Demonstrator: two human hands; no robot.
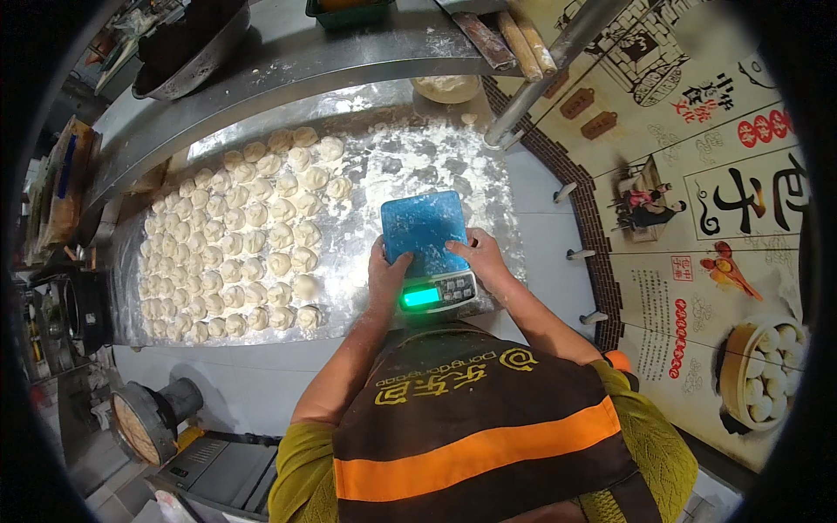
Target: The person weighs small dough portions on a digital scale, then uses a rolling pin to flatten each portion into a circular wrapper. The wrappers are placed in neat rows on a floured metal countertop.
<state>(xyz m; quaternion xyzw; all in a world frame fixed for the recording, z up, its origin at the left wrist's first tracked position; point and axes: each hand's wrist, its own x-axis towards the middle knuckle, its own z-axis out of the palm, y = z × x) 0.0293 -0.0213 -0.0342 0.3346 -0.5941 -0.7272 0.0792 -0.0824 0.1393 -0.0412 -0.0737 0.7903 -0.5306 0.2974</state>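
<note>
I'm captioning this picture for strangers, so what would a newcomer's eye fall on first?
Probably the bright blue-topped scale, its green display glowing, gripped by the left hand and right hand near the middle. Next come the many rows of pale dough pieces on the left of the floury table. The illustrated wall fills the right side.

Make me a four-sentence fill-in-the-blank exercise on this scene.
The left hand and right hand hold a scale whose platform is ____.
The scale's lit display glows ____.
Rows of dough pieces lie to the ____ of the scale.
The stripe across the dark apron is ____.
Missing words: blue; green; left; orange.
</note>
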